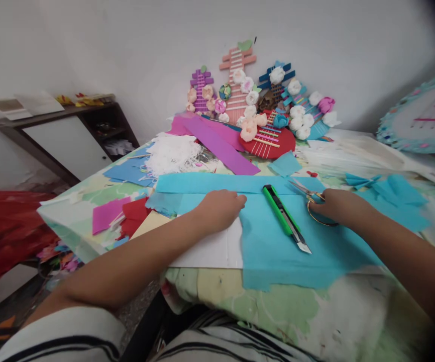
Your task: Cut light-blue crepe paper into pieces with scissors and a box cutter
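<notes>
My right hand (340, 205) is closed on scissors (311, 192) with gold-coloured handles; their blades point to the upper left, over blue crepe paper (270, 266). My left hand (223, 208) has its fingers closed at the edge of the same paper, beside a white board (210, 251). Behind both hands a long blue crepe paper strip (210, 184) runs across. Between the hands lies a green utility knife (281, 211) with its blade out, resting on the blue paper.
Several decorated instrument-shaped crafts (236, 85) with paper flowers lean against the wall. White shredded paper (174, 153), a purple strip (221, 143) and blue scraps (398, 196) lie around. A cabinet (67, 143) stands at the left.
</notes>
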Tool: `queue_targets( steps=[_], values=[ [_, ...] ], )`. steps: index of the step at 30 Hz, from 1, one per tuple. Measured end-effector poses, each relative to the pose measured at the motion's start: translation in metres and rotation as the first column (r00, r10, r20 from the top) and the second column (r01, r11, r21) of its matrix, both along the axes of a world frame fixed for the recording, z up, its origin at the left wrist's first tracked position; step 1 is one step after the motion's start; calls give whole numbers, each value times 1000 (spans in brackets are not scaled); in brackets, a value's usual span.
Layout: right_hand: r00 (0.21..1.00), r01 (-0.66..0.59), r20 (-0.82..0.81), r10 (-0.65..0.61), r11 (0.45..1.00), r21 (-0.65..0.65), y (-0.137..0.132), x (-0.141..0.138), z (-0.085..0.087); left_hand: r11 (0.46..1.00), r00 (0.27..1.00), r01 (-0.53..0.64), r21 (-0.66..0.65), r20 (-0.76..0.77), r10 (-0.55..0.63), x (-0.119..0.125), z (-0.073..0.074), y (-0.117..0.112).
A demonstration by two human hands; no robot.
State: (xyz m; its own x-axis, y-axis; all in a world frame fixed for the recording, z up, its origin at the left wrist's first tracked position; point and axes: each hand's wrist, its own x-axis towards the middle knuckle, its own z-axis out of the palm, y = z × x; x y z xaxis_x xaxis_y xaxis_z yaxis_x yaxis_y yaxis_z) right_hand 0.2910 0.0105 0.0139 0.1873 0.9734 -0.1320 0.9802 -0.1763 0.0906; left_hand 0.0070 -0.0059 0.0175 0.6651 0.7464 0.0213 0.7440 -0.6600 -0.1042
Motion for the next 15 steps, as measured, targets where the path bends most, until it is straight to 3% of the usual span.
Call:
queue_targets(
  steps=[3, 8, 12, 15],
  values=[
    [999, 19, 32, -19, 1000, -11, -1, 8, 2, 993, 995, -88, -72, 41, 92, 3, -3, -19],
    [992, 102, 72, -102, 995, 6, -8, 39, 8, 981, 985, -131, -143, 93, 145, 6, -8, -40],
    [978, 190, 95, -185, 981, -38, -29, 76, 8, 981, 982, -118, -155, 129, 138, 8, -11, -46],
    [976, 188, 118, -183, 982, -30, -46, 78, 13, 981, 982, -101, -165, 142, 125, 12, -15, -46]
  ],
)
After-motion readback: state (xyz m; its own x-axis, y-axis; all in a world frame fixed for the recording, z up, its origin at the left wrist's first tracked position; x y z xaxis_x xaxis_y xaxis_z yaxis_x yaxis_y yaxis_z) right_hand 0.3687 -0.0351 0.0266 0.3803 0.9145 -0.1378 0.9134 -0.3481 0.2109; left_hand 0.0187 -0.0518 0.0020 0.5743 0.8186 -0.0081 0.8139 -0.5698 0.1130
